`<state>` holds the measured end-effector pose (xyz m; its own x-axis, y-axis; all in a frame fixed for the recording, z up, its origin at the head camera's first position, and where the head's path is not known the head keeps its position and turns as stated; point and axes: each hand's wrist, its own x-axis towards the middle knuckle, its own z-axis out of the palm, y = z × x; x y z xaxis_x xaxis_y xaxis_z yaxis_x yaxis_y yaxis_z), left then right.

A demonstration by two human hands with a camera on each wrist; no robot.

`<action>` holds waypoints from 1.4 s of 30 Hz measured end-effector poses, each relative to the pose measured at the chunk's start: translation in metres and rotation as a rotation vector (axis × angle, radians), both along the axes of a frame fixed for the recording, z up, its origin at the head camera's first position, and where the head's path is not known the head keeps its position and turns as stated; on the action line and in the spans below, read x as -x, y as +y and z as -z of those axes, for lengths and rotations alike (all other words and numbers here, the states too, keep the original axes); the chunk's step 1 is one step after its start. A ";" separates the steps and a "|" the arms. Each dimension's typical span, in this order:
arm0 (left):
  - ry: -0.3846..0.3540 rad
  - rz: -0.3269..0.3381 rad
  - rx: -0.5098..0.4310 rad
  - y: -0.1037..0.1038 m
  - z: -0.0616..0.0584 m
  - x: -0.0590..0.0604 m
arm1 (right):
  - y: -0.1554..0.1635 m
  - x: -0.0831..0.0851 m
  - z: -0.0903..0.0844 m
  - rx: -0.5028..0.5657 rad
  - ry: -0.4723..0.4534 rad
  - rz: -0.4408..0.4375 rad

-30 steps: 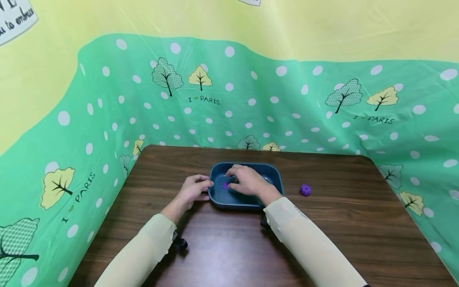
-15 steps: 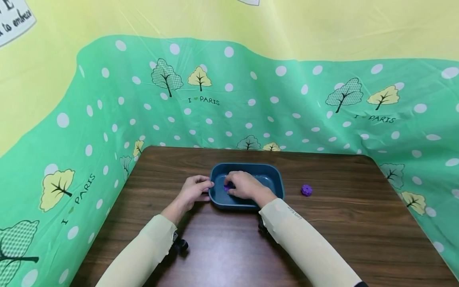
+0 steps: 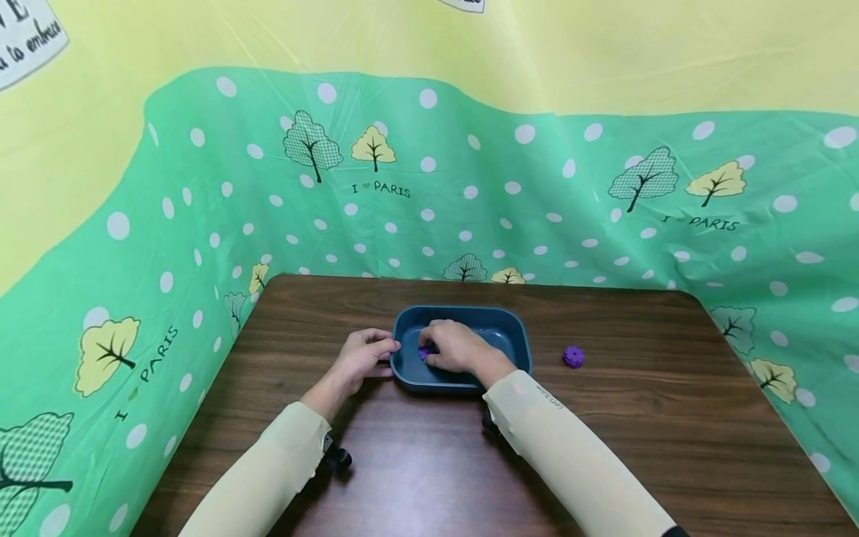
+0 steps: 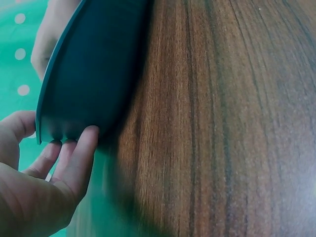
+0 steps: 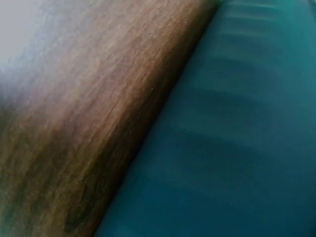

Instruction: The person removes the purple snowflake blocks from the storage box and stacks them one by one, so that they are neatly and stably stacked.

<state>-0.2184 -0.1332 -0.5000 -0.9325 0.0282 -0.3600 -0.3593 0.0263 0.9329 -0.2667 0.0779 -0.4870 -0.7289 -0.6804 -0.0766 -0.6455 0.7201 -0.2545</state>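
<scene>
A dark blue tray [image 3: 511,319] sits in the middle of the brown table [image 3: 429,462]. My left hand [image 3: 384,348] grips the tray's left rim. In the left wrist view the thumb lies over the tray's [image 4: 94,84] edge and the fingers [image 4: 74,163] press its outer wall. My right hand [image 3: 435,349] reaches into the tray's left half, fingers curled around a small purple piece [image 3: 423,351] on the tray floor. A second purple ridged piece [image 3: 573,356] lies on the table to the right of the tray. The right wrist view shows only the tray wall [image 5: 237,138] and table [image 5: 89,98], blurred.
A green and yellow patterned cloth [image 3: 470,186] rises around the table's back, left and right edges. Bare wood lies in front of the tray and at the far right. My right hand's [image 4: 49,34] edge shows beyond the tray in the left wrist view.
My right hand has moved a little left and lower inside the tray and closed over the purple piece. The left hand and the tray have stayed put.
</scene>
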 end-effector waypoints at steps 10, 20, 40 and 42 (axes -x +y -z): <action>0.010 0.003 0.009 0.000 0.002 0.000 | 0.009 -0.001 -0.011 0.041 -0.051 0.054; 0.020 0.002 0.008 0.000 0.003 -0.003 | 0.028 -0.007 -0.020 0.119 -0.019 0.091; 0.031 0.020 -0.017 -0.001 0.003 -0.003 | 0.116 -0.016 -0.033 0.283 0.102 0.187; 0.031 0.022 -0.020 -0.001 0.002 -0.003 | 0.125 -0.017 -0.036 0.287 0.107 0.190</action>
